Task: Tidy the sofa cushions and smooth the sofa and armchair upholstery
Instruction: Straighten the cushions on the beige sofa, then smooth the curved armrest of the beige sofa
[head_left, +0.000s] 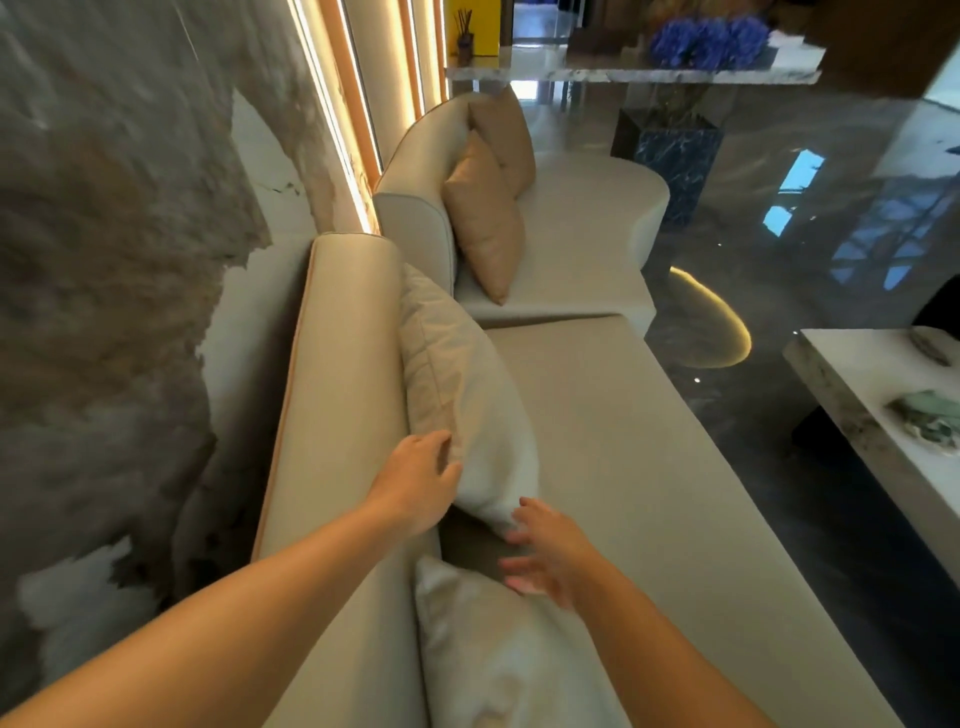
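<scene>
Head view, looking down along a pale beige sofa (613, 415). A cream cushion (457, 384) stands on edge against the backrest (343, 364), tilted, its lower corner lifted off the seat toward the person. The left hand (415, 483) is open, fingers curved over the cushion's near edge where it meets the backrest, seemingly to steady it upright. The right hand (545, 551) is open with fingers spread and blurred, just beside the lower corner; whether it touches cannot be told. It holds nothing. Likely it is about to pat or push that corner down.

A second cream cushion (498, 654) lies closer, below the right wrist, leaving a narrow gap between the two. Beyond the seat's far edge sits a curved armchair (587, 228) with two tan cushions (483, 218) leaning on its back. A marble surface (852, 384) with green objects stands to the right, well apart across dark glossy floor (779, 182). Nothing blocks the hands.
</scene>
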